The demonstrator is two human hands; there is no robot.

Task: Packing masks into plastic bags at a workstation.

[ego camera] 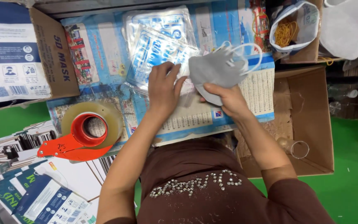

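Nearest your body, flat printed cartons lie stacked by the red tape dispenser. Over the blue printed sheet, your right hand pinches a grey folded mask from below, while your left hand presses curled fingers on a clear pouch. That mask isn't bagged yet, I judge. Beyond, finished packets lie piled, so several appear done.

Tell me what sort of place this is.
Probably a small packing station for face masks: the right hand holds a grey mask beside clear printed pouches, with a tape dispenser and flat cartons close by.
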